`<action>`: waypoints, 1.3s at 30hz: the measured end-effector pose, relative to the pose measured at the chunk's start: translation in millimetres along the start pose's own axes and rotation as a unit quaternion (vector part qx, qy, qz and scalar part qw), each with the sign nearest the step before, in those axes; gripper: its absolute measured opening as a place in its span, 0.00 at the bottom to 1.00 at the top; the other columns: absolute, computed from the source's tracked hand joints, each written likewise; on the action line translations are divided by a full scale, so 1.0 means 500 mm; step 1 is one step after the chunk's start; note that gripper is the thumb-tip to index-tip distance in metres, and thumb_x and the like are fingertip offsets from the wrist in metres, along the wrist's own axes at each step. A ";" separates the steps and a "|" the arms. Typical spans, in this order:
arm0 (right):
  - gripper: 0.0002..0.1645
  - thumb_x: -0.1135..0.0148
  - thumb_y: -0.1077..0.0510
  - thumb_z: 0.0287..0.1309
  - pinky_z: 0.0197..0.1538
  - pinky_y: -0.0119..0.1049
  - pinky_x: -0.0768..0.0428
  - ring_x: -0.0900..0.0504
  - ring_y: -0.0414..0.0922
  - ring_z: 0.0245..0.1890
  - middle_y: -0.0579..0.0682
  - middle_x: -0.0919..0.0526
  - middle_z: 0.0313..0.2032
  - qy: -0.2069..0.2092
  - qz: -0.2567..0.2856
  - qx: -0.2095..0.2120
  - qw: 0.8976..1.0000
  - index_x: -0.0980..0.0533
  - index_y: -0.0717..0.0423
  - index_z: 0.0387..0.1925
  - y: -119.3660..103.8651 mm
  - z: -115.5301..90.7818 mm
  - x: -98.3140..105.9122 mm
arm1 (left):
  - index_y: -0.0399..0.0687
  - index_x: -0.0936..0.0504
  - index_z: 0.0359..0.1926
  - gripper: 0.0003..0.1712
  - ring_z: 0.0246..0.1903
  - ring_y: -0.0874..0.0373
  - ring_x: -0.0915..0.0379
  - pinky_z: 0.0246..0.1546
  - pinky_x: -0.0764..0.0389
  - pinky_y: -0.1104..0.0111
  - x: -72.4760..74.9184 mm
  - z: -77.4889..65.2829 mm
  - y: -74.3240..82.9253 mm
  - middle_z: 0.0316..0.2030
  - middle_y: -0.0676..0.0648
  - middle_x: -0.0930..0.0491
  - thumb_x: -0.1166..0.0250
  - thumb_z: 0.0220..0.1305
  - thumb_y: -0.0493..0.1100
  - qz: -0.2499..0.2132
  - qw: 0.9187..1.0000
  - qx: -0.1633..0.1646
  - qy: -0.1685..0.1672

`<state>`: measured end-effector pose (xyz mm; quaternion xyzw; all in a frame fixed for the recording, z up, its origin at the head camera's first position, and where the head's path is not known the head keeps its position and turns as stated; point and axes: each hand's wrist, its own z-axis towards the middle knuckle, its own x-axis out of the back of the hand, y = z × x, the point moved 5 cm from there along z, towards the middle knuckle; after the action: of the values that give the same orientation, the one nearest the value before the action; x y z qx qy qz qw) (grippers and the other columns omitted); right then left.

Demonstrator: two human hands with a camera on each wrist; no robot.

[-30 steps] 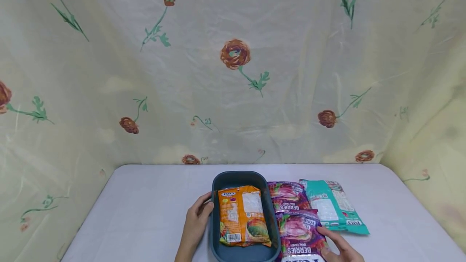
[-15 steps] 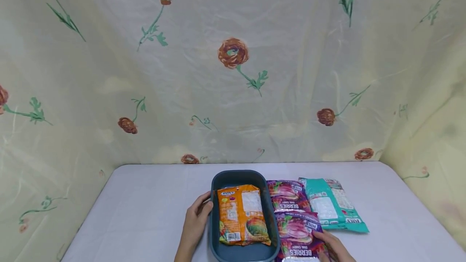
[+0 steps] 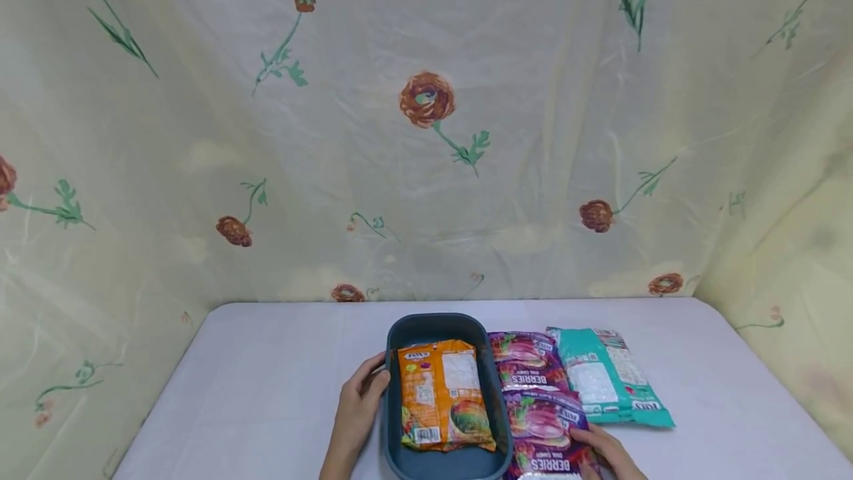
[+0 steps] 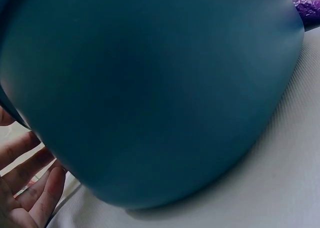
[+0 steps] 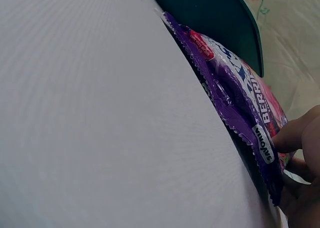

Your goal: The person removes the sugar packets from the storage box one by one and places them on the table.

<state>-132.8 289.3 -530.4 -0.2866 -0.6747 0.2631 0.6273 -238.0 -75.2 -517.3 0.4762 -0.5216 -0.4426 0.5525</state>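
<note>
A dark blue-green tray stands on the table with an orange candy bag lying inside. My left hand rests on the tray's left side; in the left wrist view its fingers touch the outer wall. Right of the tray lie two purple berry candy bags, the far one and the near one. My right hand pinches the near bag at its right edge. In the right wrist view the thumb lies over the bag's face, with fingers partly hidden behind.
A teal bag lies to the right of the purple bags. The white-covered table ends at a hanging flowered cloth at the back and on both sides.
My right hand has shifted slightly left, and the near purple bag has slid a little toward me. The left hand, tray and orange bag look unmoved.
</note>
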 end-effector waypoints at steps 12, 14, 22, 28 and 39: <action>0.26 0.46 0.51 0.65 0.46 0.53 0.19 0.37 0.26 0.56 0.66 0.35 0.61 0.092 0.089 0.002 0.992 0.31 0.66 0.57 0.015 0.008 0.016 | 0.47 0.26 0.61 0.24 0.54 0.51 0.24 0.56 0.24 0.58 0.000 -0.001 0.002 0.59 0.40 0.25 0.44 0.67 0.51 0.006 1.000 0.010 -0.003; 0.23 0.50 0.51 0.68 0.44 0.48 0.18 0.45 0.13 0.49 0.62 0.32 0.60 0.137 0.066 0.014 0.988 0.30 0.63 0.56 0.002 -0.002 0.019 | 0.47 0.27 0.61 0.25 0.54 0.50 0.24 0.56 0.24 0.58 0.000 -0.002 0.003 0.59 0.40 0.26 0.44 0.67 0.51 0.006 1.000 0.011 -0.005; 0.23 0.56 0.46 0.70 0.42 0.24 0.21 0.42 0.12 0.48 0.53 0.28 0.58 0.203 0.061 0.019 0.977 0.29 0.58 0.55 -0.051 -0.025 0.027 | 0.48 0.28 0.62 0.26 0.55 0.51 0.25 0.56 0.24 0.58 -0.001 -0.003 0.006 0.60 0.40 0.26 0.44 0.67 0.53 -0.010 1.000 0.009 -0.012; 0.25 0.57 0.44 0.70 0.43 0.21 0.23 0.38 0.14 0.47 0.54 0.27 0.57 0.199 0.079 0.013 0.977 0.29 0.58 0.55 -0.061 -0.024 0.028 | 0.47 0.28 0.62 0.26 0.55 0.51 0.25 0.56 0.24 0.57 -0.002 0.000 0.002 0.59 0.40 0.26 0.44 0.67 0.52 -0.013 1.000 0.010 -0.012; 0.20 0.54 0.52 0.70 0.46 0.19 0.24 0.34 0.16 0.48 0.45 0.27 0.56 0.169 0.152 0.004 0.974 0.32 0.58 0.58 -0.099 0.011 0.029 | 0.48 0.27 0.62 0.26 0.55 0.52 0.25 0.56 0.24 0.59 0.000 0.001 0.001 0.59 0.41 0.25 0.43 0.66 0.53 -0.019 1.000 0.002 -0.011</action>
<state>-141.9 265.5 -485.4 -0.4236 -0.5065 0.3063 0.6857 -238.3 -75.0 -516.8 0.4823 -0.5191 -0.4573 0.5374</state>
